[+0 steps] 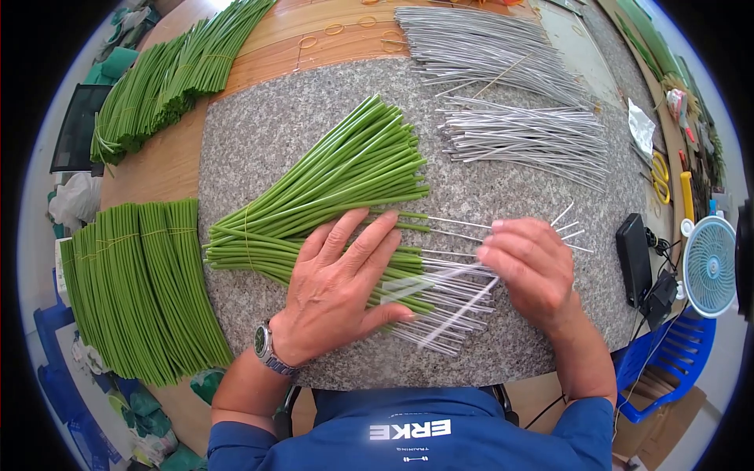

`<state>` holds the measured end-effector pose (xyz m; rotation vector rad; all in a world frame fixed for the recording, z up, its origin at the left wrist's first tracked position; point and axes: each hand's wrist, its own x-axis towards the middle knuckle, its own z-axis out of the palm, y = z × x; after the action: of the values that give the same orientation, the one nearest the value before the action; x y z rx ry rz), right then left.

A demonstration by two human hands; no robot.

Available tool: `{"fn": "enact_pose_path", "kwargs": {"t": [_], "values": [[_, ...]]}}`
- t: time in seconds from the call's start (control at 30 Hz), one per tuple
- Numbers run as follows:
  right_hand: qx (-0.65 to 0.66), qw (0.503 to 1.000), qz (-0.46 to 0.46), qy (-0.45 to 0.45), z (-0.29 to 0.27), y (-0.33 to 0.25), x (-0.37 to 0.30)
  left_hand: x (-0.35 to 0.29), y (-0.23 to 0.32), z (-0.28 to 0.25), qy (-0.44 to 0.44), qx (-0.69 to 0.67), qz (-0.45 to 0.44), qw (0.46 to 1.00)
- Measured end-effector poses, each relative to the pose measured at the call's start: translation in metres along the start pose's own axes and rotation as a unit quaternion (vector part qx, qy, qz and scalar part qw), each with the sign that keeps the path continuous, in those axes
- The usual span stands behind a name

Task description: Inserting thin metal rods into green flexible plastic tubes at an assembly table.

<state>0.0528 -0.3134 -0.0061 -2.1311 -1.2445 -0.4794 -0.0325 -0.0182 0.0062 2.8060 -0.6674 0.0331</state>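
A fanned bundle of thin green plastic stems [338, 169], tied by a band near its left end, lies mid-table. My left hand [338, 271] rests flat across its lower stems, fingers spread. Silvery wires [455, 294] stick out of the right ends of those lower stems; the upper stems show bare ends. My right hand [538, 271], to the right of the bundle, is closed in a pinch on several thin wires. Their ends [577, 235] poke out past the hand, and one wire smeared by motion slants down-left from the fingertips.
Two piles of loose silvery wires [526, 145] lie at the far right. Banded green stem bundles [137, 286] stand along the left, with more [177, 78] behind. On the right are a black box-shaped device [633, 259], yellow-handled scissors [660, 177] and a small blue fan [709, 267].
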Motion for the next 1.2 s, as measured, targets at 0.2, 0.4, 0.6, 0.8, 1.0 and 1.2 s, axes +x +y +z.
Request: {"fn": "enact_pose_path", "kwargs": {"t": [0.2,0.4,0.6,0.8,1.0,1.2], "values": [[0.085,0.992,-0.094,-0.005,-0.009,-0.016,0.000,0.001,0.000,-0.001,-0.001,-0.002,0.000,1.000],[-0.078,0.995,0.059,-0.001,-0.024,-0.010,-0.006,0.002,-0.001,0.002,0.001,-0.008,0.006,1.000],[-0.126,0.976,0.174,-0.017,-0.018,0.010,-0.023,0.001,-0.002,0.001,0.006,-0.021,0.001,1.000],[-0.113,0.978,0.174,-0.013,-0.014,0.013,-0.023,0.001,-0.001,-0.001,0.006,-0.034,0.005,0.999],[-0.100,0.977,0.187,-0.008,-0.011,0.014,-0.023,0.000,-0.002,0.001,0.004,-0.038,0.005,0.999],[-0.085,0.977,0.195,-0.020,-0.012,0.013,-0.021,0.000,-0.002,0.000,0.004,-0.040,0.004,0.999]]}}
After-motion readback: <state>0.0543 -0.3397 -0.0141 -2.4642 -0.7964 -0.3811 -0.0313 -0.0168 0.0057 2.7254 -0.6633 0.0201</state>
